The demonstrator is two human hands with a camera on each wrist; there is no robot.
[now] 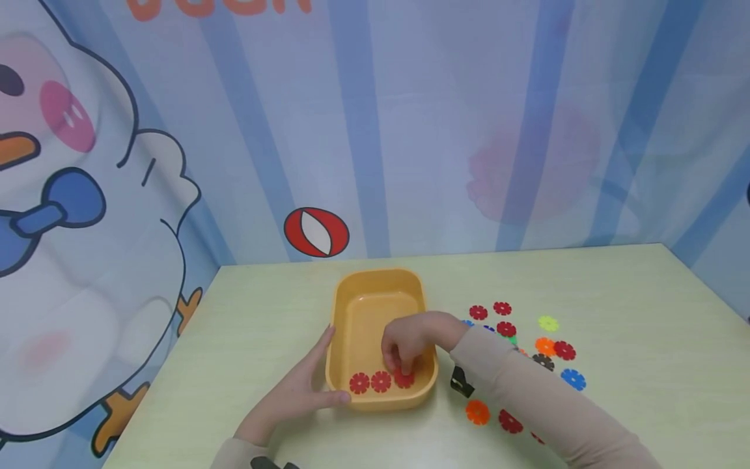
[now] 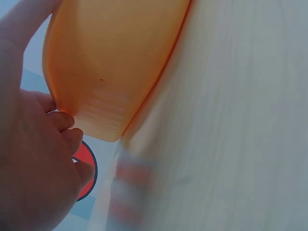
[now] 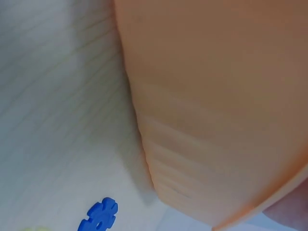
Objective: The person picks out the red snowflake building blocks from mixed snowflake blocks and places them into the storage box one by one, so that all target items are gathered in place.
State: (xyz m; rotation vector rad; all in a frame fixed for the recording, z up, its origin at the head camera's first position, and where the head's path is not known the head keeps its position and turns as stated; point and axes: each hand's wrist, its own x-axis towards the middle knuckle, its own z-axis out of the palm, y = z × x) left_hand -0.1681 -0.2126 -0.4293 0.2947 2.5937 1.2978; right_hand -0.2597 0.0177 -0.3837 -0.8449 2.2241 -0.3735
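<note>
A cartoon curtain (image 1: 410,130) backs the pale green worktop (image 1: 633,293). The orange tub (image 1: 351,306) sits steadied by the left hand (image 1: 305,384), fingers straight against its wall. Inside, the right hand (image 1: 410,339) pinches a red disc (image 1: 404,379) beside two others; loose discs (image 1: 545,345) lie beyond its sleeve.

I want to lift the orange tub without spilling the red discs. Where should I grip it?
Grip the orange tub by its two long side rims, one hand from each side. The rim flares outward there, and the left hand already rests against the left wall. A level lift should keep the red discs at the near end.
</note>
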